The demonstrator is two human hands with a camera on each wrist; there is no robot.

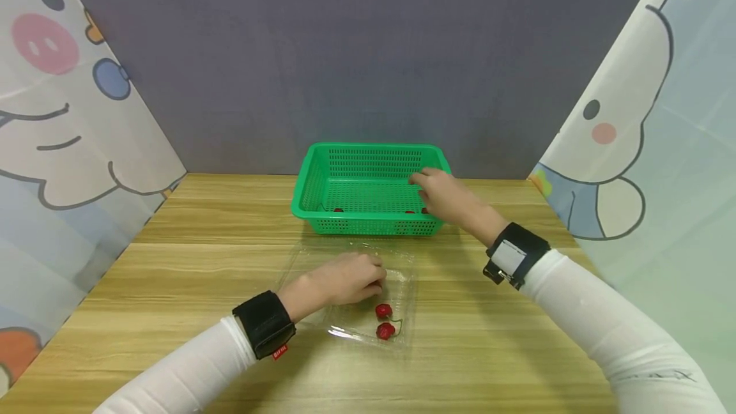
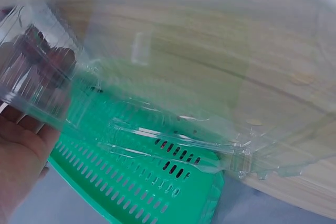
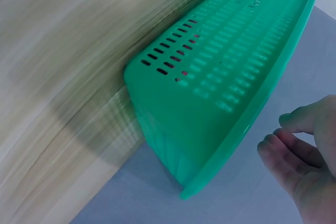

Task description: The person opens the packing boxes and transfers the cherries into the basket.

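A clear plastic clamshell box [image 1: 345, 331] lies unfolded on the table. Inside its near right part sit two small, lumpy red peppers [image 1: 383, 310] with thin green stems. My left hand [image 1: 353, 278] reaches into the box, its curled fingers pinching another red pepper, mostly hidden in the head view. The left wrist view shows dark red between these fingers [image 2: 23, 124], blurred through the plastic. Behind the box is a green slotted basket [image 1: 368, 216] with several red peppers [image 1: 338, 211] along its near side. Over its right rim hovers my right hand [image 1: 451, 197], loosely bent and holding nothing.
A wooden table [image 1: 201, 273] carries everything. Close behind the basket rises a grey wall panel [image 1: 368, 50]. Cartoon-printed sheets [image 1: 621, 114] flank both sides.
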